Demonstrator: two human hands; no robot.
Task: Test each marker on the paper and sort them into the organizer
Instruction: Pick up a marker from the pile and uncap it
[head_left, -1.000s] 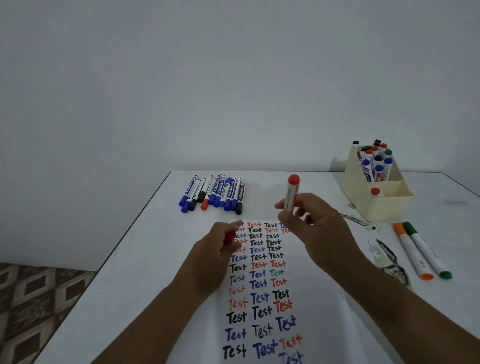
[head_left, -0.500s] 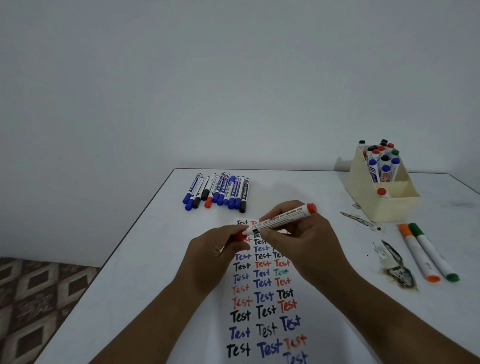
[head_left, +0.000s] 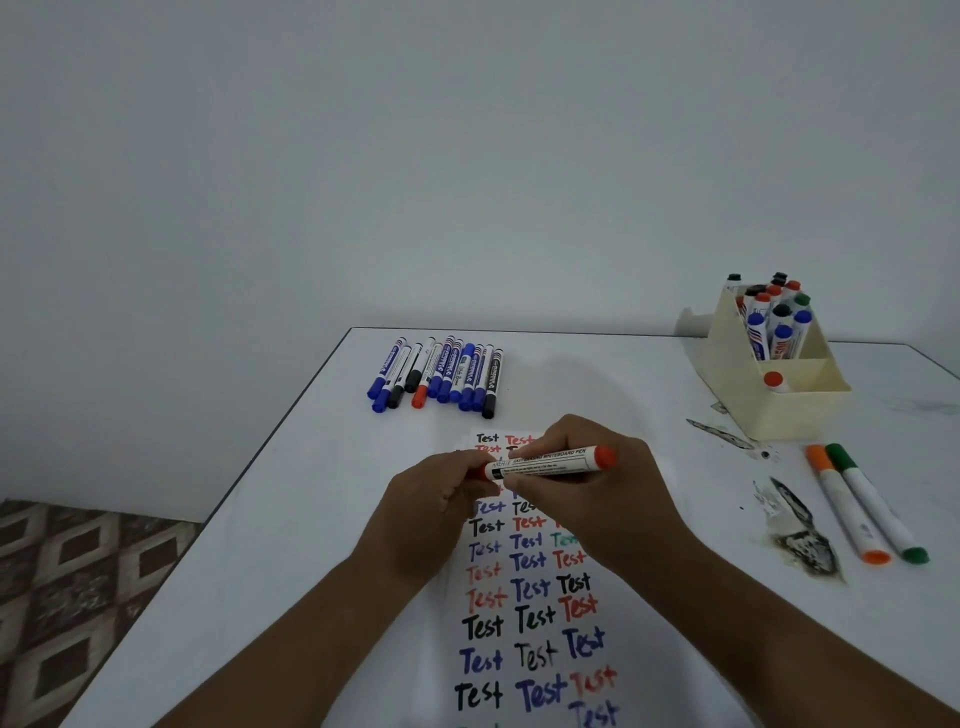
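While our right hand curls round the barrel of the red marker, holding it nearly level above the paper, our left hand pinches its left end, probably the cap, though fingers hide it. Beyond the hands lies a row of untested markers. Off to the right of our right hand stands the organizer with markers upright in it; nearer, an orange marker and green marker lie side by side.
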